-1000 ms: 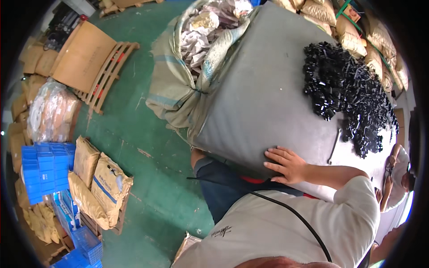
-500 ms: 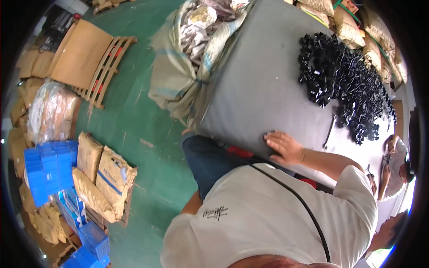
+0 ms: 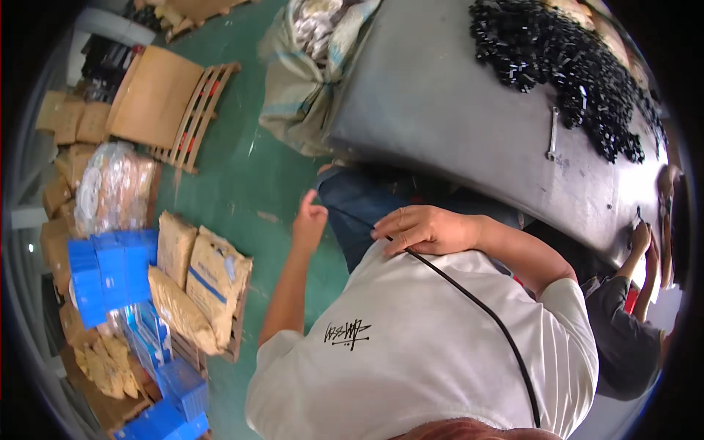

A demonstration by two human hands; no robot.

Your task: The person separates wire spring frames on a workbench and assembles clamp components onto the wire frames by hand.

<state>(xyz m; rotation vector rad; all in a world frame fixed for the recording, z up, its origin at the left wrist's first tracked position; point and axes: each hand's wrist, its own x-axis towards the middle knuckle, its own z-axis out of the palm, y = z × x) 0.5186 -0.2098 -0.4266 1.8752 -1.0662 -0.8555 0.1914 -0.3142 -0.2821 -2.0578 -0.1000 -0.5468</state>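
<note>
My right hand (image 3: 425,229) lies flat on the hem of my white T-shirt (image 3: 425,345), fingers together across a thin black cord (image 3: 469,293) that runs down over the shirt. My left hand (image 3: 309,220) hangs beside my blue jeans (image 3: 359,202) above the green floor, fingers loosely bent and holding nothing. In front of me is a grey table (image 3: 440,110), and both hands are off it. A heap of small black parts (image 3: 565,59) lies at its far right, with a metal wrench (image 3: 552,136) next to the heap.
A big woven sack (image 3: 308,66) of pale scraps leans against the table's left end. Wooden pallets (image 3: 198,117), cardboard, brown paper sacks (image 3: 205,275) and blue crates (image 3: 103,275) stand on the green floor at left. Another person's hands (image 3: 644,242) work at the table's right edge.
My right hand has left the table edge and come back onto my shirt. My left hand has risen into view beside my leg. The table sits farther up the picture.
</note>
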